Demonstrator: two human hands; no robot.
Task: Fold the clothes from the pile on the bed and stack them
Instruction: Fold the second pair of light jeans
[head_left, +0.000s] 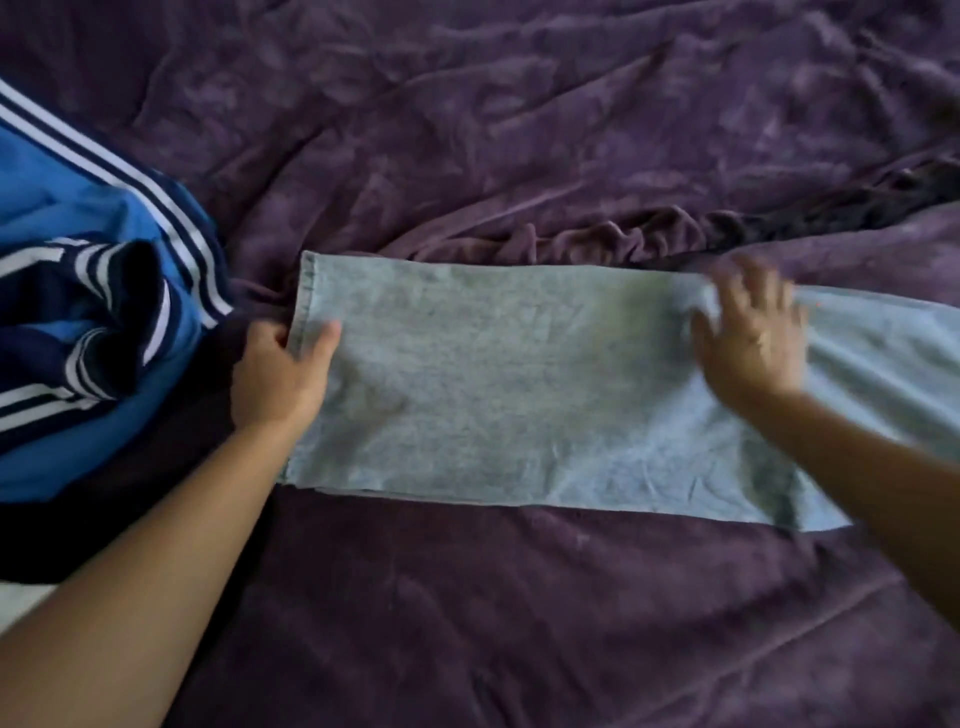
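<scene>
Here, a light grey-blue garment (519, 384) lies flat across the middle of the frame on a bed covered with a rumpled purple blanket (519, 623). It is folded into a long band that runs from left of centre out past the right edge, with a stitched hem along its left end and layered edges showing along its lower side.

The left hand (280, 369) pinches that hemmed end — thumb on top of the cloth, the fingers tucked beneath it — so it is closed on the garment's left edge. The right hand (748, 332) is blurred; it rests palm down on the upper right part of the garment with its fingers spread, pressing on the cloth rather than gripping it. Small wrinkles gather in the fabric around and to the right of this hand.

At the left side of the frame, just beside the left hand, sits a crumpled blue jacket (78, 312) with dark navy panels and white stripes. It lies on the blanket, close to the garment's hem but not overlapping it.

Both forearms are bare and reach in from the bottom corners.
</scene>
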